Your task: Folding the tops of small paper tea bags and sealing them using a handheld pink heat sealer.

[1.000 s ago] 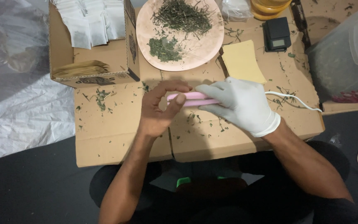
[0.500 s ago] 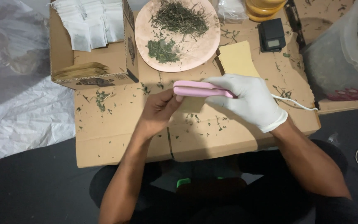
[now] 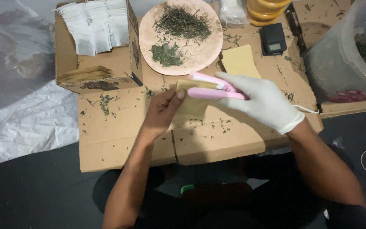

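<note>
At the centre of the frame we see a small tan paper pouch [image 3: 190, 101] pinched in the closed bare left hand [image 3: 162, 111], its top edge between the 2 parted arms of a pink heat sealer [image 3: 210, 87] gripped by the gloved right hand [image 3: 264, 101], just below the pink plate [image 3: 200, 57] of dried herbs [image 3: 183, 22].

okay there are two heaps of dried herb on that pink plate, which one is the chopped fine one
The smaller, darker green heap on the plate's near left side, closer to the bare left hand. The bigger heap at the far side is long loose stalks.
</note>
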